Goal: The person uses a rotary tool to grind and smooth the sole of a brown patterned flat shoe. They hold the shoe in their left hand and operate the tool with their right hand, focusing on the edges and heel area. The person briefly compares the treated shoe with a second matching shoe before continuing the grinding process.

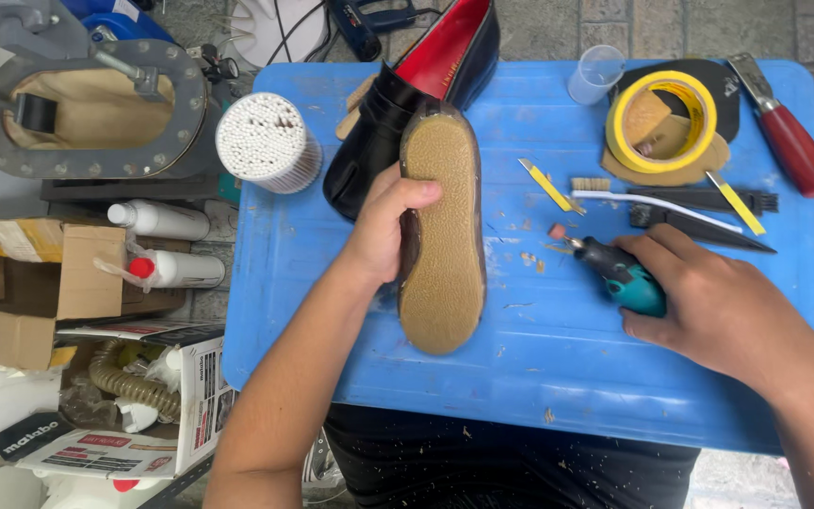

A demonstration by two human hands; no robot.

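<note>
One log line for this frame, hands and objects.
left hand: grips shoe sole-up | right hand: holds rotary tool | surface: blue table

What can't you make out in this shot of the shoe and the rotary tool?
Head view only:
- Shoe: its upper, hidden beneath the upturned sole and the left hand.
- Rotary tool: its rear, wrapped by the right hand.
- Second shoe: its top, cut off by the frame edge.
- Knife: its blade tip, cut off by the top edge.
</note>
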